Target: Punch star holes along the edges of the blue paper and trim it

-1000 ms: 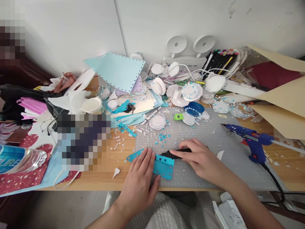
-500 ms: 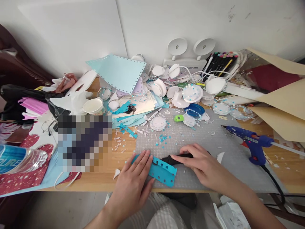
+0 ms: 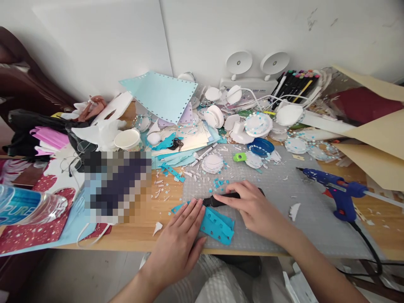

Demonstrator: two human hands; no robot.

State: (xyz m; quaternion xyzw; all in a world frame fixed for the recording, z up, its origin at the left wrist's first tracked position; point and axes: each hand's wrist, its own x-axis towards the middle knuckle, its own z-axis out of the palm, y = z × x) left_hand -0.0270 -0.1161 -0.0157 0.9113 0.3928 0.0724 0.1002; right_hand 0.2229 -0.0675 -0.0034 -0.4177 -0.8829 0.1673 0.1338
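My left hand [image 3: 179, 237] lies flat, fingers together, pressing a blue paper strip [image 3: 217, 225] punched with small holes onto the grey cutting mat [image 3: 284, 210]. My right hand [image 3: 252, 208] is closed round a black-handled craft tool [image 3: 217, 200], whose tip rests at the strip's upper edge near my left fingertips. Small blue and white paper scraps [image 3: 217, 183] lie just beyond the tool.
A blue glue gun [image 3: 334, 189] lies on the mat's right side, its cord running off the table edge. Paper cup [image 3: 128, 139], light blue card [image 3: 160, 94], white paper rounds, markers [image 3: 296, 84] and a plastic bottle [image 3: 28, 206] crowd the back and left.
My right hand has slid the black tool leftward along the strip, closer to my left fingertips. The strip has turned slightly. The view has shifted a little.
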